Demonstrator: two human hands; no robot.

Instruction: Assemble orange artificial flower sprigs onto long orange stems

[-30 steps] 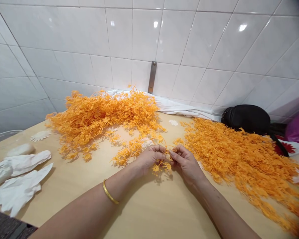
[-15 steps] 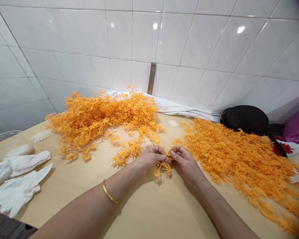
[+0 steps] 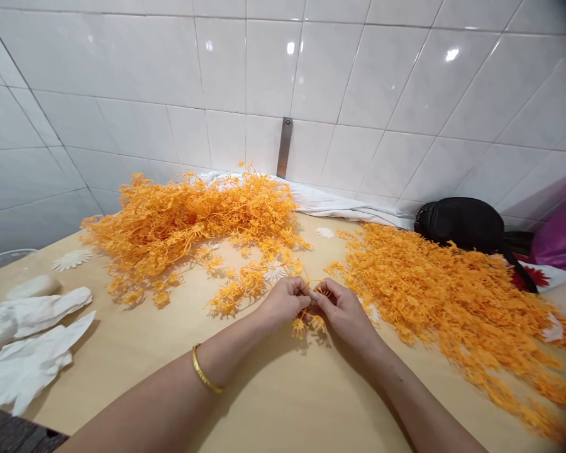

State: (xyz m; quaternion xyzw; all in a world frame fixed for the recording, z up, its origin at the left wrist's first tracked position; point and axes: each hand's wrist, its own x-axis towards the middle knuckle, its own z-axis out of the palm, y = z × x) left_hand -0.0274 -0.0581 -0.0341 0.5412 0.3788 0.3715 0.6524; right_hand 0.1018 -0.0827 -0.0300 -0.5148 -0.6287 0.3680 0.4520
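Both hands meet at the middle of the table, their fingertips pinched close together on one orange plastic flower sprig (image 3: 299,326). My left hand (image 3: 287,298), below a gold bangle, is closed on it from the left. From the right, my right hand (image 3: 342,307) pinches it with thumb and forefinger. Small spiky flower heads of the sprig hang below the fingers; the part between the fingertips is mostly hidden. Just beyond my left hand lie loose orange sprigs (image 3: 238,290) and a white petalled disc (image 3: 274,271).
A tangled heap of orange sprigs (image 3: 188,220) stands at the back left, a flatter heap (image 3: 434,289) spreads along the right. White gloves (image 3: 33,365) lie at the left edge. A black bag (image 3: 460,223) and a white cloth (image 3: 330,200) sit by the tiled wall (image 3: 136,56).
My fingertips have drawn closer together on the sprig, with the right hand shifted slightly left. The heaps stay as they were; the view has moved a little.
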